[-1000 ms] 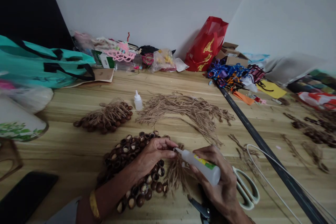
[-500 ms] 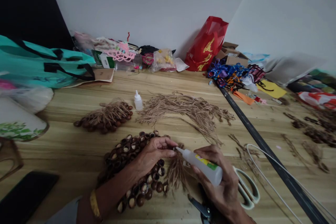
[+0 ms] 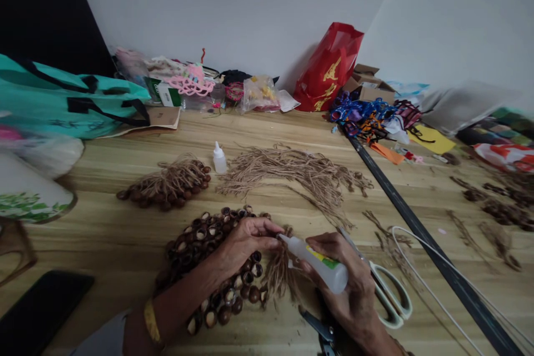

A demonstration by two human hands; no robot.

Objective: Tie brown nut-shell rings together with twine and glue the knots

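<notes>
My left hand (image 3: 244, 243) is pinched shut on a small brown nut shell at its fingertips, held over a pile of halved nut shells (image 3: 211, 258). My right hand (image 3: 348, 283) grips a white glue bottle (image 3: 315, 261) with a yellow-green label. The bottle's nozzle points left and meets the shell in my left fingers. A bundle of tan twine tassels (image 3: 280, 273) lies just under both hands. Scissors with white handles (image 3: 387, 295) lie under and to the right of my right hand.
On the wooden table (image 3: 108, 233) lie a heap of twine-tied shells (image 3: 169, 186), a small white bottle (image 3: 219, 159), loose twine (image 3: 298, 175), a teal bag (image 3: 67, 103), a red bag (image 3: 327, 69), coloured cords (image 3: 367, 114), a dark phone (image 3: 39, 311) and a black rail (image 3: 421, 239).
Both hands have stayed nearly still; the glue bottle has shifted slightly left and down against the shell. The view has tipped up a little.
</notes>
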